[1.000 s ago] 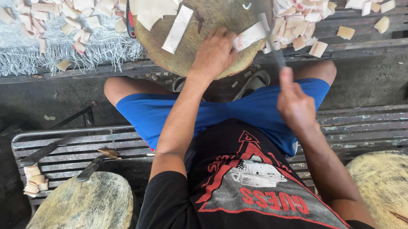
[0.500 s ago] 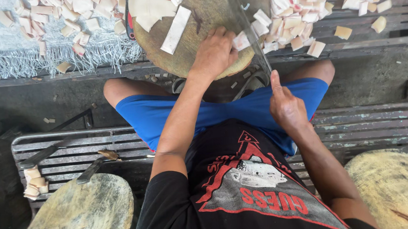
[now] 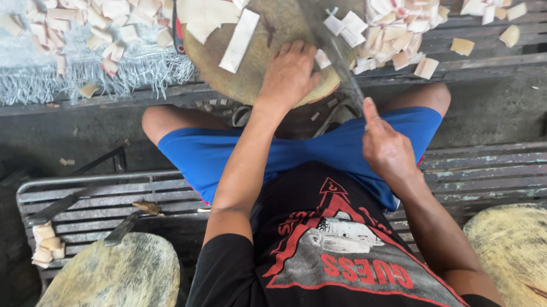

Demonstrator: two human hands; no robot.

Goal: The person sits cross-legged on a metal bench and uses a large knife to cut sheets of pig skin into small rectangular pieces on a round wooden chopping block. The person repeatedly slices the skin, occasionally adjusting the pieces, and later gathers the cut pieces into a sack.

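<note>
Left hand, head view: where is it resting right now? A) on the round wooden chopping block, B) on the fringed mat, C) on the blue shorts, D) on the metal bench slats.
A: the left hand lies flat on the near edge of the round wooden chopping block, beside the cut white pieces, while the right hand holds the knife by its handle.
</note>
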